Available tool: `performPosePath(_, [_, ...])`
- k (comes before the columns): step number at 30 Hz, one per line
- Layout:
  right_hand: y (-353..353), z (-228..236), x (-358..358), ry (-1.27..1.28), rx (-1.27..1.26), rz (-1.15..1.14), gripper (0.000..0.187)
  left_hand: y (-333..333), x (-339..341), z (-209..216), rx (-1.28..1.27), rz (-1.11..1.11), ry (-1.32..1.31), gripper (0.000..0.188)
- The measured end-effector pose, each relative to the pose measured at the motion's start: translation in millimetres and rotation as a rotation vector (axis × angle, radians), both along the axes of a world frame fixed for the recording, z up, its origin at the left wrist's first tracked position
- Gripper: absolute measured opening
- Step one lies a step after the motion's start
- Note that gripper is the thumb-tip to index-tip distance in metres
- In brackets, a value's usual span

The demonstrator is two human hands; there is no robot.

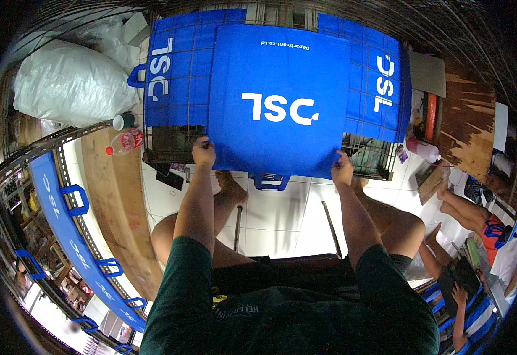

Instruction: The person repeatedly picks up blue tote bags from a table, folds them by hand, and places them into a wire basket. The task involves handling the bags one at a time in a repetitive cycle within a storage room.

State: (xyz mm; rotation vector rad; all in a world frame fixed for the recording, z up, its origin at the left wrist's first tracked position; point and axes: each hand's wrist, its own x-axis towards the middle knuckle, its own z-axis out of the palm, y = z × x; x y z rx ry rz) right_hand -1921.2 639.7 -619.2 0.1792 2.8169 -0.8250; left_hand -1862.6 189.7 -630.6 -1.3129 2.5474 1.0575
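Observation:
A blue fabric tote bag (280, 139) with white print lies flat in front of me on top of a wire grid rack (202, 89). My left hand (203, 152) is closed at its near left corner, the fingertips pinching the edge. At the near right corner my right hand (342, 168) pinches the cloth in the same way. Below the bag's near edge hangs a blue handle loop (268, 181). More blue bags lie at both sides of it, one on the left (173, 112) and one on the right (374, 121), with grid wires across them.
A large translucent plastic sack (72, 83) stands at the far left, beside a cup (123, 121) and a red-labelled bottle (125, 142). Several blue bags hang in a row (75, 248) at the left. On the right are a white bottle (423, 149), a splintered wooden board (468, 118) and other people's legs (465, 210).

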Motion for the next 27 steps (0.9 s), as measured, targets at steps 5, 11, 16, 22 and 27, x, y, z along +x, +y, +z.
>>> performPosePath(5, [0.5,0.6,-1.0,0.027,-0.043,-0.002,0.044,1.4,2.9,-4.2,-0.046,-0.012,0.019,0.023])
performPosePath(11, [-5.1,12.6,-4.2,-0.071,-0.077,-0.066,0.044,-1.2,7.2,-14.6,-0.056,-0.012,0.015,0.025])
performPosePath(16, [4.1,-5.7,-0.5,-0.008,-0.078,-0.033,0.043,-4.2,9.9,-18.7,-0.082,-0.039,0.063,0.026])
performPosePath(22, [8.3,5.0,0.5,-0.027,-0.089,-0.090,0.040,14.5,-6.9,18.7,-0.118,0.106,-0.073,0.042])
performPosePath(27, [21.2,85.5,-16.0,-0.007,-0.100,-0.112,0.042,13.4,-20.0,42.4,-0.191,0.130,-0.044,0.049])
